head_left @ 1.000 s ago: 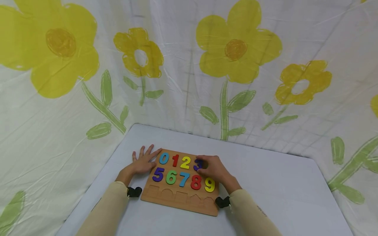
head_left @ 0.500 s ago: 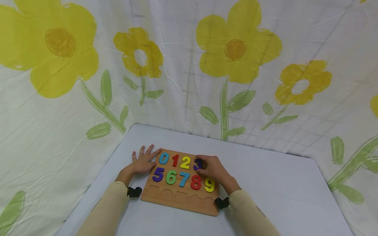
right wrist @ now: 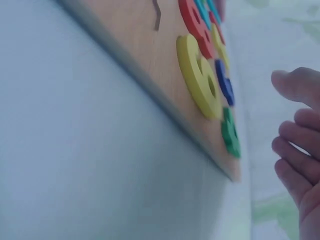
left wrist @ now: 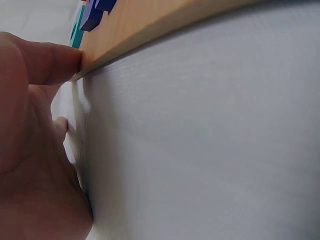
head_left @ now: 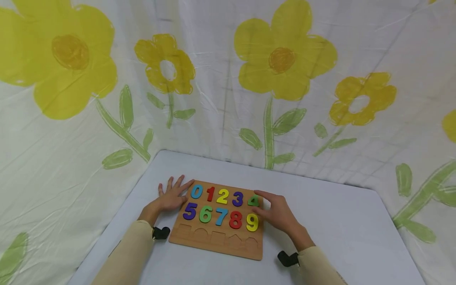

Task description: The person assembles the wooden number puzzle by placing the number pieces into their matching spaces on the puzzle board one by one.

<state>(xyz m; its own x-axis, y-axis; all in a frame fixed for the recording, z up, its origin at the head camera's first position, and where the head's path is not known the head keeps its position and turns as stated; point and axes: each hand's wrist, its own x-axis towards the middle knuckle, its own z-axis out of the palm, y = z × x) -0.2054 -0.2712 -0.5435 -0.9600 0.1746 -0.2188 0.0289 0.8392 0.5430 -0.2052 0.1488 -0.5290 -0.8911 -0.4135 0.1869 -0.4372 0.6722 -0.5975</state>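
A wooden number puzzle board (head_left: 213, 246) lies on the white table, with coloured digits in two rows. My left hand (head_left: 171, 200) rests at its left edge with spread fingers; in the left wrist view the thumb (left wrist: 55, 62) touches the board's rim. My right hand (head_left: 279, 211) is at the board's right side, thumb and index finger spread either side of the green 4 (head_left: 253, 200). In the right wrist view its fingers (right wrist: 295, 155) stand apart from the green 4, holding nothing. Left of the 4 sits the purple 3 (head_left: 237, 199); below it, the yellow 9 (head_left: 252, 222).
Shallow shape recesses (head_left: 218, 237) run along the board's near side. The white table (head_left: 331, 221) extends to the right of the board. A white curtain (head_left: 210, 118) with yellow flowers hangs behind and beside the table.
My right hand has left the purple 3 and moved right to the green 4, uncovering both digits. The left hand stays at the board's edge. The head view has shifted slightly.
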